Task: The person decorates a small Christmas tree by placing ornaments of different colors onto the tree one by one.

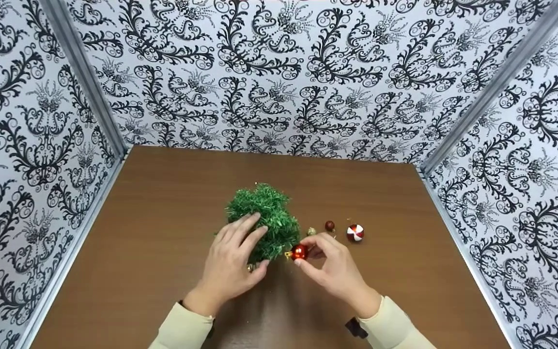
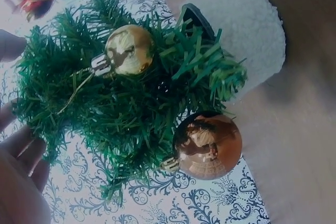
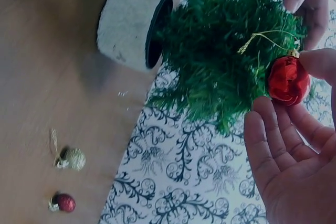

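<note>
A small green artificial Christmas tree point(image 1: 279, 218) stands on the table, in a rough white pot point(image 3: 126, 30). My left hand point(image 1: 230, 257) touches the tree's near left side, fingers spread and fairly straight over the branches. To the right of the tree, my right hand point(image 1: 334, 266) pinches a shiny red Christmas ball point(image 3: 289, 82) between thumb and fingers. The ball's gold cap points toward the tree, and its gold string loop point(image 3: 260, 36) hangs before the branches. In the left wrist view, a gold ball point(image 2: 137, 51) and a copper-coloured ball point(image 2: 210, 148) are on the tree.
Right of the tree lie a red-and-white ball point(image 1: 355, 233), a small dark red ball point(image 1: 330, 225) and a small pale gold glitter ball point(image 1: 312, 231). Walls with a black-and-white scroll pattern point(image 1: 269, 97) enclose the brown table point(image 1: 162, 194) at the back and both sides.
</note>
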`<act>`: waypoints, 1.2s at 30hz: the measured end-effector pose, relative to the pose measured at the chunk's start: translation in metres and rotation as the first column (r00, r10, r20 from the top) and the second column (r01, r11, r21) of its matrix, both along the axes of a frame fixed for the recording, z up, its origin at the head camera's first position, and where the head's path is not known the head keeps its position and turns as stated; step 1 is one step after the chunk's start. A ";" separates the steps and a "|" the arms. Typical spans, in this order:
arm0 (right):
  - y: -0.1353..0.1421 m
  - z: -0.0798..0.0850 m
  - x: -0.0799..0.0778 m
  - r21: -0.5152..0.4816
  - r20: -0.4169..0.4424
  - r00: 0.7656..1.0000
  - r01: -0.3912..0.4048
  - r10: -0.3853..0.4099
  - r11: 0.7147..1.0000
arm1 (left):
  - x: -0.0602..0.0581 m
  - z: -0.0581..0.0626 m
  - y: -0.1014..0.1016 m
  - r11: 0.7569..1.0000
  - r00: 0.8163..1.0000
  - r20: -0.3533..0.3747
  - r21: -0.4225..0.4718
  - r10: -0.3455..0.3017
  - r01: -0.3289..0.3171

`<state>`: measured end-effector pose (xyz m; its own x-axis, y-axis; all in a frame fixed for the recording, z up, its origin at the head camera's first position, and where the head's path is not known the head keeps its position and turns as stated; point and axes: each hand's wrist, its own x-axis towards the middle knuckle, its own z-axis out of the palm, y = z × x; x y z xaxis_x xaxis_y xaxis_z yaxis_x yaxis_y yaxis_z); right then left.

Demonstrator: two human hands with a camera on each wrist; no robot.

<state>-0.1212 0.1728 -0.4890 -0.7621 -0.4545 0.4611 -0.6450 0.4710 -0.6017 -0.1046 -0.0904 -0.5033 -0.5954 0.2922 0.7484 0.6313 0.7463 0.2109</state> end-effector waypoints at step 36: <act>-0.022 -0.026 0.011 0.036 0.031 0.999 -0.027 0.026 0.999 | 0.005 0.002 0.007 0.995 0.992 -0.124 0.093 -0.035 0.046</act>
<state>-0.1097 0.1508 -0.5153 -0.7632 -0.4905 0.4207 -0.6390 0.4762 -0.6041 -0.1000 -0.0836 -0.5011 -0.4868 0.2380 0.8405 0.6860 0.6998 0.1991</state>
